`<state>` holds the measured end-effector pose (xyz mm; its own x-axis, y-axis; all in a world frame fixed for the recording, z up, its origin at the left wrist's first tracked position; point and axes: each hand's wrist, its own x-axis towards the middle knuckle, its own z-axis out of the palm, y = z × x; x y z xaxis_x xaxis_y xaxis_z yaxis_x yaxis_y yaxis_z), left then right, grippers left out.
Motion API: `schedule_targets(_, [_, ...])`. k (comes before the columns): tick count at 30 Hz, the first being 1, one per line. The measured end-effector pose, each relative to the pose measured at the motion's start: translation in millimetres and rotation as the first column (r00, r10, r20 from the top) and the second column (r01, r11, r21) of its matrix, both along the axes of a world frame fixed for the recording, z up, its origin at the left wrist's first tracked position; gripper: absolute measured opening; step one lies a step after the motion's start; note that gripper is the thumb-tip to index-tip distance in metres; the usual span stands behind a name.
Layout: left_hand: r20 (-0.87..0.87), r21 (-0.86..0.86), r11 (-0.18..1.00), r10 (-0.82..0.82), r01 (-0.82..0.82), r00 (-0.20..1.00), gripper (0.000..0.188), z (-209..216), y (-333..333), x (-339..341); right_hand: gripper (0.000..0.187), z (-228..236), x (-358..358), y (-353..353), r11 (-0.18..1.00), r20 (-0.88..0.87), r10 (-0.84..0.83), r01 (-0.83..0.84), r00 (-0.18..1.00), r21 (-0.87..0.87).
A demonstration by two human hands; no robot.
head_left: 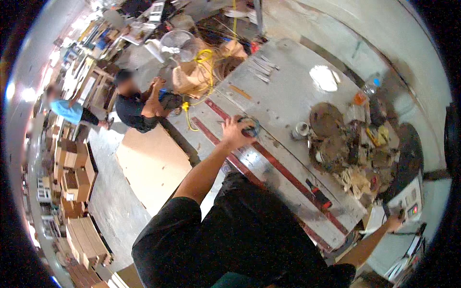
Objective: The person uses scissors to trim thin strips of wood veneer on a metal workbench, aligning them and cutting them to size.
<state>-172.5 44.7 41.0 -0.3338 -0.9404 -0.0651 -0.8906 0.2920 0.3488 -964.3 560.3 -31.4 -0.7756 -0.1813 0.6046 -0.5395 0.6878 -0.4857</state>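
Two red strips (281, 166): along the surface (288, 77)
Left grip (235, 134): curled over dark round object (251, 128)
Right grip (394, 222): at pale panel (409, 195), closure unclear

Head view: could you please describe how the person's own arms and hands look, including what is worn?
The black short sleeves leave both forearms bare. The left hand is bare, with no glove or watch visible. The right hand also seems ungloved, though small in view.

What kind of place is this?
Probably a workshop or small factory: there's a big grey worktable with grimy things piled on it, stacks of brown cardboard, and a pale box with a small coloured light.
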Motion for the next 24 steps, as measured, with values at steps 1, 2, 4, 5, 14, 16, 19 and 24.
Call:
schedule_targets(1, [-0.114, -0.035, 0.996, 0.072, -0.077, 0.991, 0.059, -18.4, -6.5, -2.7, 0.037, 29.3, -28.4, 20.8, 0.998, -0.109, -0.037, 0.043, 0.993, 0.055])
schedule_targets(2, [-0.168, -0.026, 0.995, 0.086, -0.091, 0.982, 0.058, -41.7, -16.3, -8.2, 0.038, 66.2, -52.5, 45.9, 0.989, -0.219, -0.077, 0.103, 0.973, 0.110])
schedule_targets(4, [-0.054, 0.014, 0.979, 0.203, -0.202, 0.978, 0.057, -21.3, -19.7, -9.4, 0.035, 2.2, -4.0, -17.0, 0.986, 0.000, -0.086, 0.085, 0.996, 0.145])
schedule_targets(5, [-0.056, 0.020, 0.979, 0.203, -0.202, 0.978, 0.057, -38.3, -26.4, -13.4, 0.036, 26.6, -13.0, -7.7, 0.965, -0.151, -0.153, 0.181, 0.977, 0.190])
schedule_targets(14, [-0.333, -0.097, 0.984, -0.171, 0.147, 0.927, 0.023, -59.0, 8.2, -102.9, 0.039, 68.4, 61.6, -41.2, 0.976, 0.002, -0.180, 0.179, 0.984, 0.123])
schedule_targets(16, [-0.437, -0.040, 0.988, -0.153, 0.151, 0.886, 0.020, -60.6, 26.5, -125.6, 0.040, 65.7, 56.1, -20.3, 0.967, 0.001, -0.202, 0.199, 0.979, 0.160])
schedule_targets(19, [-0.461, -0.015, 0.990, -0.130, 0.139, 0.878, 0.018, -55.7, 38.2, -132.8, 0.037, 76.2, 73.9, -51.5, 0.958, 0.096, -0.255, 0.237, 0.962, 0.164])
schedule_targets(24, [-0.350, -0.075, 0.986, -0.169, 0.152, 0.921, 0.017, -63.4, 42.5, -138.5, 0.035, 94.3, 76.0, -62.1, 0.895, 0.054, -0.310, 0.272, 0.949, 0.354])
